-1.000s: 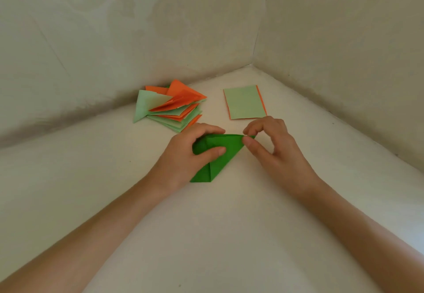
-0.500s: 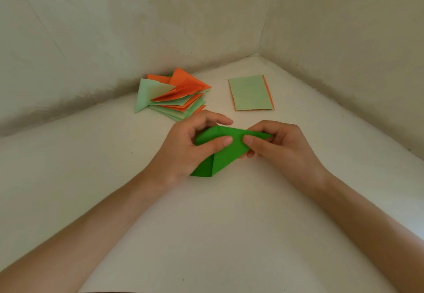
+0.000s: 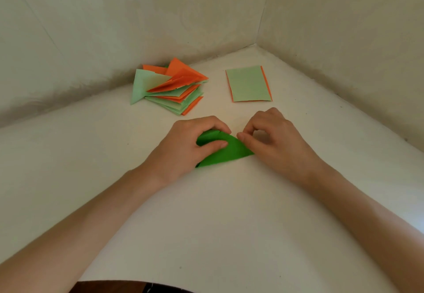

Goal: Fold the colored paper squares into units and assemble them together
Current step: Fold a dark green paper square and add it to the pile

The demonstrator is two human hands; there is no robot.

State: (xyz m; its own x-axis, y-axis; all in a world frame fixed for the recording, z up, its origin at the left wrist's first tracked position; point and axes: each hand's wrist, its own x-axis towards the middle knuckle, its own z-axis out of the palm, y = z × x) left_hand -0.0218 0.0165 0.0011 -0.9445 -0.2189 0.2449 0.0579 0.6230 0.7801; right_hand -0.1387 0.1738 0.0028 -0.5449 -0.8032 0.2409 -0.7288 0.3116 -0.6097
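Honestly, the green paper (image 3: 229, 152) at frame centre bows between the left hand (image 3: 188, 145), fingers curled round it, and right hand (image 3: 273, 141) pinching its edge; uneven pressure could skew the crease.

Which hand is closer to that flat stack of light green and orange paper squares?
Right. The right hand sits just in front of the flat stack; the left hand is farther off, to its left.
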